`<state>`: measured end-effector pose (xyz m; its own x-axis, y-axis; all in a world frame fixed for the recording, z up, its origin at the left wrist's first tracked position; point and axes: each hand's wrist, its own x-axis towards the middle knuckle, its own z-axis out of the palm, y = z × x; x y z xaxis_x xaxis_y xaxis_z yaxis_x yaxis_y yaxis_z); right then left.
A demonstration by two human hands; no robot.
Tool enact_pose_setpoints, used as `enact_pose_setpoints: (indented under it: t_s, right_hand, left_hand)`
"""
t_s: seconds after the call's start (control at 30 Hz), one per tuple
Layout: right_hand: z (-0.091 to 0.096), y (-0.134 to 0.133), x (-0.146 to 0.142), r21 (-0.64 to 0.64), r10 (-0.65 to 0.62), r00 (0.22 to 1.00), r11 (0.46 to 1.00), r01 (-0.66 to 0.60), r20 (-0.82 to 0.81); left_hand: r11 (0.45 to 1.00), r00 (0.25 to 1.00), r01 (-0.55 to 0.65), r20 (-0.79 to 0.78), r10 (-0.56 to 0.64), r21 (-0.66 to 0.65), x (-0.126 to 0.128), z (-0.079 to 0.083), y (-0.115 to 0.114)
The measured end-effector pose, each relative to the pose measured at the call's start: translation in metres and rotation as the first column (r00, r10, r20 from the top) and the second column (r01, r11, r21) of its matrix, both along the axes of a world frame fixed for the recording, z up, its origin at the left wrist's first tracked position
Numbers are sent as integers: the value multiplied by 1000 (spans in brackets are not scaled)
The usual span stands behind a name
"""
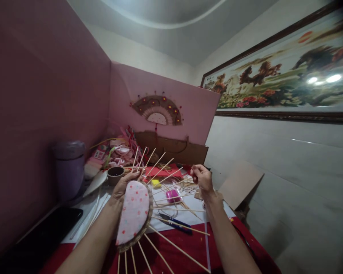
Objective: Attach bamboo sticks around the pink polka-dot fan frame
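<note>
My left hand (127, 183) grips the upper end of a half-round fan frame (135, 213). White dotted fabric covers its centre, a brown woven band follows its curved edge, and thin wooden sticks (175, 245) radiate outward. My right hand (201, 178) is raised to the right of the stick tips, its fingers pinched together. Anything between those fingers is too small to make out. A narrow pale strip (207, 243) runs downward beside the right forearm; whether it reaches the hand is unclear. Behind the sticks lies a blue-handled cutting tool (175, 223).
A bright pink item (173, 196) and a yellow piece (156, 183) lie beyond the sticks. Left are a brown tape roll (116, 174), a purple tumbler (70, 171) and a black phone (55, 230). A finished decorated fan (158, 110) stands against the pink board at the back.
</note>
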<state>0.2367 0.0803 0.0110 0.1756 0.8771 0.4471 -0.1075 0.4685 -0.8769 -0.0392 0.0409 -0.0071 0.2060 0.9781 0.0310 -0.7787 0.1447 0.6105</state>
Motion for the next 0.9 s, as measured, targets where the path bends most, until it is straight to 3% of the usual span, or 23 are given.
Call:
enact_pose_setpoints:
  t_s: [0.2,0.4,0.57,0.77,0.9]
  right_hand:
    - [-28,-3,3,-74,113,992,990,-118,-62]
    - [-30,-8,5,-133,171,983,975,-179,-74]
    - [-33,-11,-2,-179,353,932,925,-335,79]
    - [-39,-14,-13,-258,422,893,890,-375,159]
    - [-42,-12,-13,-226,452,875,883,-412,172]
  left_hand:
    - [997,996,-83,13,83,2,-1,-4,6]
    - [992,993,-120,0,120,-32,3,-4,6]
    - [998,998,-55,14,55,-14,10,0,0]
    - [998,999,-39,-6,39,52,13,-5,2]
    - [994,999,41,-34,-38,100,15,-8,3]
